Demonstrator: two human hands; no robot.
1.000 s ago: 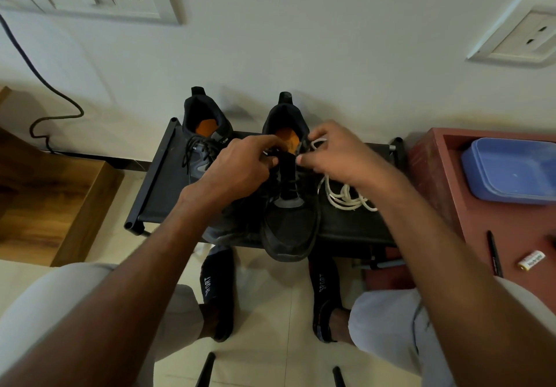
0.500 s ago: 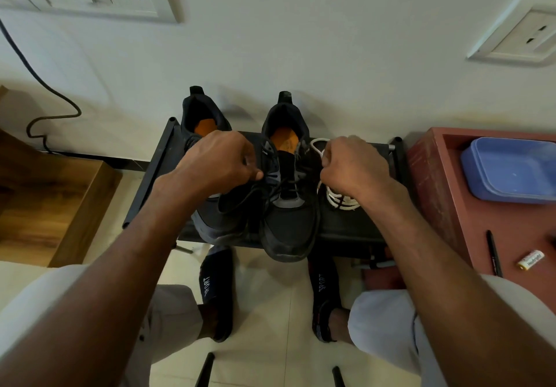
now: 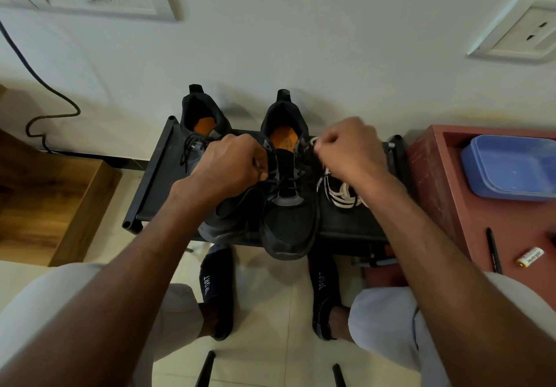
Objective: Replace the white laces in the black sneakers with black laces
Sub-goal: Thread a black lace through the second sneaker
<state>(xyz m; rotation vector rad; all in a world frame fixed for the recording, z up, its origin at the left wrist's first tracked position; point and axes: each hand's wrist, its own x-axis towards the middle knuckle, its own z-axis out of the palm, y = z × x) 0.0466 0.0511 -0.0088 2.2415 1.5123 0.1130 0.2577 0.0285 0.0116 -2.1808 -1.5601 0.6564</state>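
**Uneven pull could undo the lacing**

My left hand [image 3: 231,165] is curled into a fist at the shoe's nine o'clock side, fingers pinched on one end of the black lace [image 3: 288,179]. My right hand [image 3: 350,149] is fisted at the two o'clock side; I take it to be gripping the other end, though the strand itself is hidden under my knuckles, and a loop of white lace shows just at my fingertips. The right shoe [image 3: 288,215] I'm lacing sits on the black rack [image 3: 150,188], toe hanging over the six o'clock edge. The left shoe [image 3: 204,133] stands just beside it at nine o'clock, black lace already in. The old white laces [image 3: 341,194] lie in a heap at three o'clock, partly under my right wrist.

What worries me:

- If I tug harder on one side, that end may run long and the other could slip back out of its eyelet.
- The toe overhangs the rack; a sharp pull toward me might tip the shoe off onto the floor.
- My right fingers are so close to the white heap that I could catch a white strand along with the black and drag it into the knot.
- I can't see whether the crossings lie flat under my hands; a twist there would get locked in once tightened.
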